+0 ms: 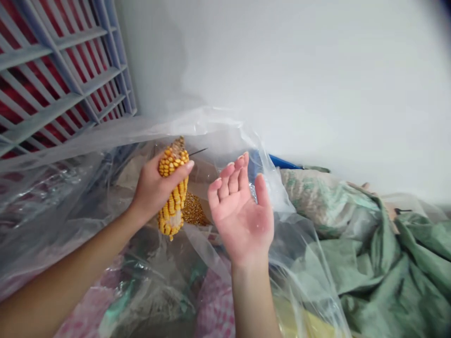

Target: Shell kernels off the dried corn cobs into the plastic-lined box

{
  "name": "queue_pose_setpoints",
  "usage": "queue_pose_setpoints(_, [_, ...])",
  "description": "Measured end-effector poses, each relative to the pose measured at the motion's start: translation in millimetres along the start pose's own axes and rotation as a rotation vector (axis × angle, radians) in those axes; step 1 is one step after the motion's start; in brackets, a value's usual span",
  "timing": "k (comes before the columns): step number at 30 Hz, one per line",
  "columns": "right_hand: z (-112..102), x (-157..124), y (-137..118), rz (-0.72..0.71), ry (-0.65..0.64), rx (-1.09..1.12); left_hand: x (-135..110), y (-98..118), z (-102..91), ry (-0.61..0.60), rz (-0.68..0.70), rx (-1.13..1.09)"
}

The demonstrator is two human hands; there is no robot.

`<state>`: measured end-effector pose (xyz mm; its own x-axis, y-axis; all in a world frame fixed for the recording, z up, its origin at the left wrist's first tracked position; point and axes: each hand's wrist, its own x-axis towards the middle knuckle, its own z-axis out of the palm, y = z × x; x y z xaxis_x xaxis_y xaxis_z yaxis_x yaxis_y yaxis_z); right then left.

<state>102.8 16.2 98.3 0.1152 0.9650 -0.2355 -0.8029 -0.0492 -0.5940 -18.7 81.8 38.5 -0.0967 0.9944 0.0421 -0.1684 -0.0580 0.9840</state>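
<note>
While the head camera peers down over a clear plastic sheet (66,155), the left hand (153,190) is clamped round a corn cob (172,188), thumb pressed across the kernels; there's the cob, tilted slightly, gripped above the sheet, a pale bare patch near its lower end; just behind it sits a heap of loose kernels (193,210); right beside it, the right hand (241,216) is wide open, palm up, fingers apart, holding nothing; green woven sacks (373,263) bulge on the right; a grey slatted crate (52,61) stands upper left, against a white wall (317,80).
</note>
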Motion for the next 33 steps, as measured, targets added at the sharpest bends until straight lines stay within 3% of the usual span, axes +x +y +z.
queue_pose_setpoints(3, [-6.3,2.1,3.0,-0.008,-0.038,0.016,-14.2,3.4,7.1,-0.044,0.180,0.278])
queue_pose_setpoints(9, [-33.6,15.2,0.3,-0.095,-0.051,0.126,-30.9,1.3,11.3,-0.184,0.196,0.533])
queue_pose_setpoints(15, [-46.2,27.6,1.0,-0.241,-0.007,0.175,-47.4,-10.0,18.0,-0.293,0.435,0.655])
queue_pose_setpoints(20, [-43.2,29.0,7.2,-0.268,-0.011,0.150,-53.3,-18.8,21.3,-0.338,0.408,0.690])
queue_pose_setpoints(24, [-44.2,28.3,8.1,-0.273,0.006,0.105,-46.3,-20.2,20.0,-0.303,0.356,0.721])
queue_pose_setpoints(28, [-52.6,35.9,5.9,-0.302,0.031,0.029,-35.0,-16.8,19.1,-0.175,0.264,0.712])
queue_pose_setpoints(31, [-58.7,43.4,8.3,-0.359,0.155,-0.169,-24.5,-16.3,19.2,-0.080,0.227,0.706])
queue_pose_setpoints(33, [-58.3,43.3,16.1,-0.516,0.299,-0.443,-18.1,-20.0,19.1,-0.046,0.225,0.700])
